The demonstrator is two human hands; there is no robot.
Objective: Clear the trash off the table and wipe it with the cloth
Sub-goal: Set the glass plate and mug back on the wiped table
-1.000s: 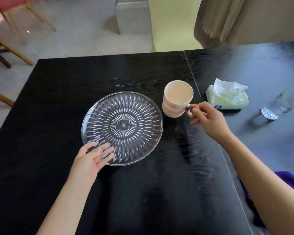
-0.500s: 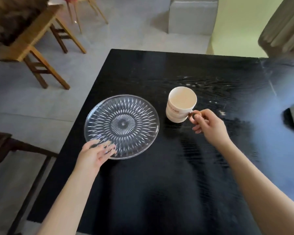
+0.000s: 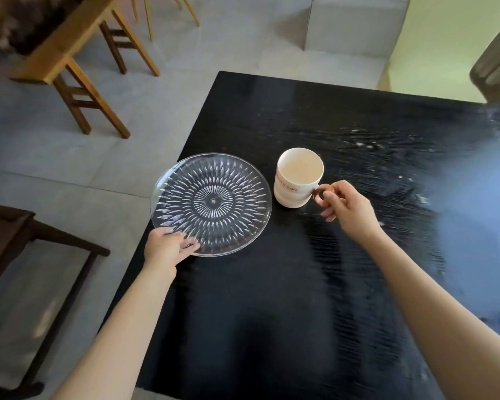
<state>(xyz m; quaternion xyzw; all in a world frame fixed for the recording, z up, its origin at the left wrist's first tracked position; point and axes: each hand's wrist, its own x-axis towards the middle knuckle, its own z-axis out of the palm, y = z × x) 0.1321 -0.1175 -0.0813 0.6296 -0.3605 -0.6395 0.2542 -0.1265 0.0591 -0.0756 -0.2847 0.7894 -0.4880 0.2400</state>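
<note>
left hand [image 3: 168,246] gripping plate [image 3: 211,202], right hand [image 3: 347,207] on mug [image 3: 298,177]

The plate [image 3: 211,204] and cup [image 3: 298,177] sit close together (only a thin gap); the table [image 3: 272,313] nearer the person is bare.

Looks like someone's home, dining area probably. Black wood-grain table [image 3: 272,298] with a cut-glass plate [image 3: 211,203] and a cream mug [image 3: 298,177] on it, wooden stools [image 3: 78,67] on a grey tiled floor [image 3: 55,151], a dark chair [image 3: 18,255] at the left, a grey upholstered block [image 3: 352,24] against a pale yellow-green wall [image 3: 445,39].
</note>
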